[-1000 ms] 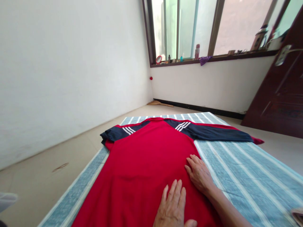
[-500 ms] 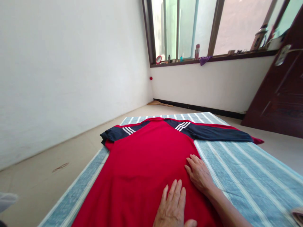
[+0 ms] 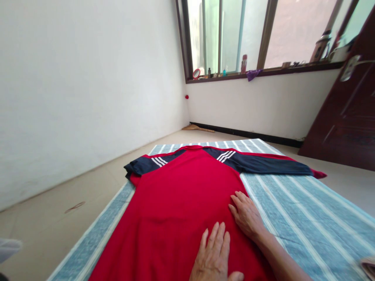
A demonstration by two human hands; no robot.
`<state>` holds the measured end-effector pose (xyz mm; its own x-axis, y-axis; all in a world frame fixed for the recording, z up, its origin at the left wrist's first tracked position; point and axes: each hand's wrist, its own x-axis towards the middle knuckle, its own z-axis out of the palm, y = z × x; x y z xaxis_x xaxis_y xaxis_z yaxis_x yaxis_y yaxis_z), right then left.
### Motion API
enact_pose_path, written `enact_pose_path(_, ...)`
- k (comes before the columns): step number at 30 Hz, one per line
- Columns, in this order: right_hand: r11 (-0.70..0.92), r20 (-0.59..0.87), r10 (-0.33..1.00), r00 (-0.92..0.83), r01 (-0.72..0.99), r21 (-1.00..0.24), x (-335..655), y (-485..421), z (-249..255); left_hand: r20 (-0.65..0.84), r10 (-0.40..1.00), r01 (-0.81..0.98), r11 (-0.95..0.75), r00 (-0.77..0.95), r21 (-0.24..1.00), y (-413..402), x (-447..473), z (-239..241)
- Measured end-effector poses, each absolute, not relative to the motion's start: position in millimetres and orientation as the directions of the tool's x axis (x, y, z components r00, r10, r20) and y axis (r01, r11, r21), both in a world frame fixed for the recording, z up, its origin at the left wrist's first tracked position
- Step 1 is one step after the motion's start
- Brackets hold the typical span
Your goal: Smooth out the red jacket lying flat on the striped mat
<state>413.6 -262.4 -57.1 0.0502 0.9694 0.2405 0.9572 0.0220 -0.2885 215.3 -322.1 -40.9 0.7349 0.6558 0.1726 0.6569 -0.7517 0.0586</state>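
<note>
A red jacket (image 3: 175,203) with navy sleeves and white shoulder stripes lies spread over a blue-and-white striped cloth (image 3: 295,210). Its right-hand sleeve (image 3: 272,163) stretches out sideways, ending in a red cuff. The left-hand sleeve (image 3: 143,165) looks short and bunched or folded at the cloth's edge. My left hand (image 3: 213,253) rests flat on the red fabric near the bottom of the view, fingers extended. Further up and to the right, my right hand (image 3: 246,214) lies with spread fingers on the jacket's side edge. Neither hand grips anything.
A white wall (image 3: 88,86) rises on the left above a pale floor. A brown door (image 3: 342,117) stands at right. Bottles and a purple cloth (image 3: 253,74) sit on the window ledge. A broom (image 3: 198,128) lies in the far corner. A brownish item (image 3: 368,267) is at lower right.
</note>
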Motion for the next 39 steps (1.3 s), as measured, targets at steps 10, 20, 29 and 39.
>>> enact_pose_path(10, 0.007, 0.227, 0.972, 0.062, 0.957, -0.291, 412.6, -262.9, -55.2, 0.179, 0.664, 0.666, -0.744, 0.726, 0.055, -323.9, 216.6, -38.1)
enact_pose_path(20, 0.015, 0.235, 0.97, 0.058, 0.955, -0.296, 413.6, -262.3, -57.4, 0.15, 0.663, 0.662, -0.747, 0.733, 0.067, -322.9, 216.3, -36.1)
enact_pose_path(29, 0.021, 0.244, 0.968, 0.056, 0.953, -0.301, 413.3, -262.7, -56.5, 0.19, 0.653, 0.657, -0.752, 0.734, 0.048, -323.5, 215.3, -40.1)
enact_pose_path(39, 0.024, 0.238, 0.97, 0.045, 0.96, -0.279, 413.7, -262.4, -56.0, 0.197, 0.646, 0.651, -0.757, 0.738, 0.043, -322.0, 215.0, -44.2)
